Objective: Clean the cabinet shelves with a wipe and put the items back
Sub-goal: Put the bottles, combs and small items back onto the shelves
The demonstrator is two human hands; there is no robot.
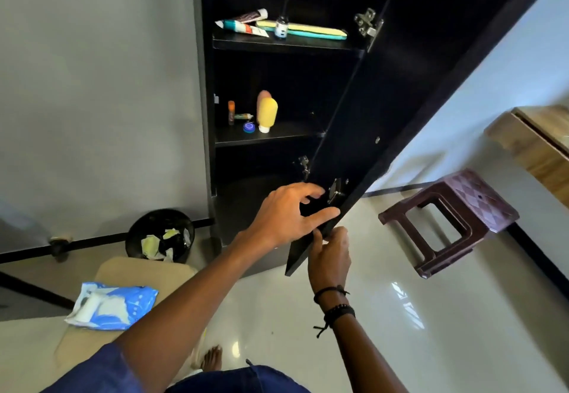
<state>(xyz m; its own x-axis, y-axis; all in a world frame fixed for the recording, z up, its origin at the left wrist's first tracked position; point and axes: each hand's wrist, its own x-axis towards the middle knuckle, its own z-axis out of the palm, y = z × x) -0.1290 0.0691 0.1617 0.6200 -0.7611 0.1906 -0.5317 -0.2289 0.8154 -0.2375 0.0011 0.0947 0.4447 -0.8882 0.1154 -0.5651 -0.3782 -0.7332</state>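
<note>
A tall black cabinet (209,84) stands open against the wall. Its upper shelf (286,45) carries tubes, a small bottle and a yellow-teal pouch (304,30). The middle shelf (268,137) holds a yellow bottle (267,112), an orange stick, a small tube and a blue round tin. My left hand (286,212) grips the lower edge of the open black door (369,133), thumb on the rim. My right hand (331,254) pinches the same edge from below. A blue pack of wipes (114,304) lies on a beige stool at lower left.
A black bin (160,235) with crumpled paper stands left of the cabinet base. The beige stool (138,272) is near my left side. A brown plastic stool (452,220) stands on the glossy floor at right, with a wooden table (535,143) beyond it.
</note>
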